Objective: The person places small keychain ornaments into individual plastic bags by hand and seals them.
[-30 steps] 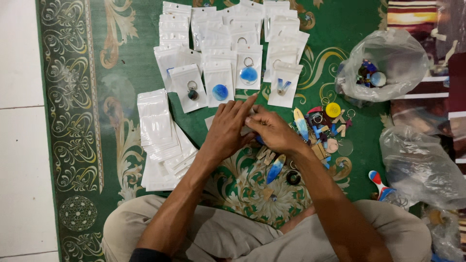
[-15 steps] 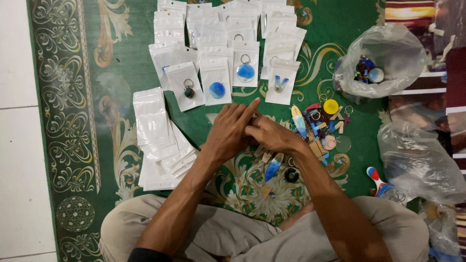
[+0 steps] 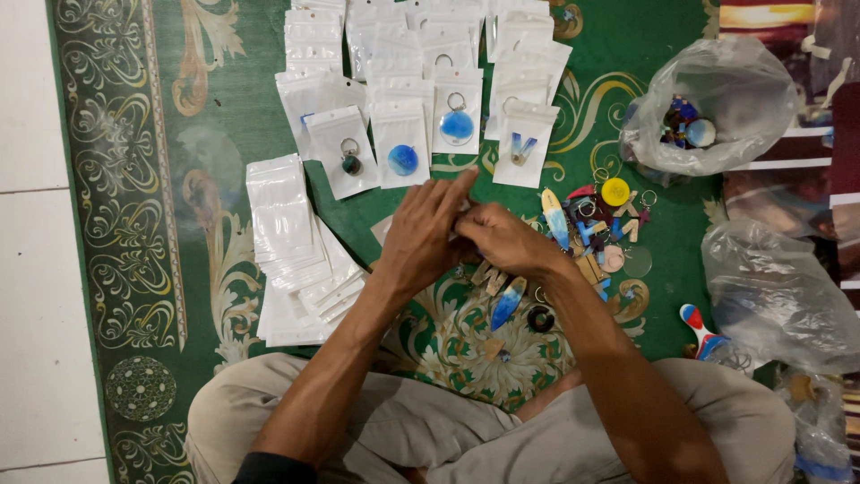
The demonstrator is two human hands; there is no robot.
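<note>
So both hands, left hand (image 3: 428, 235) and right hand (image 3: 503, 240), meet mid-frame, pinching a small plastic pouch (image 3: 385, 229) that's mostly hidden. Looks light, floppy, slippery; I'd grab its edges. Loose keychains (image 3: 598, 235) sit just right.

At 12 o'clock on my green patterned rug (image 3: 224, 108) lie rows of filled white pouches (image 3: 421, 99). A stack of empty pouches (image 3: 287, 242) sits at 9 o'clock. 2 clear plastic bags (image 3: 717, 99) rest at 2 and 3 o'clock.
</note>
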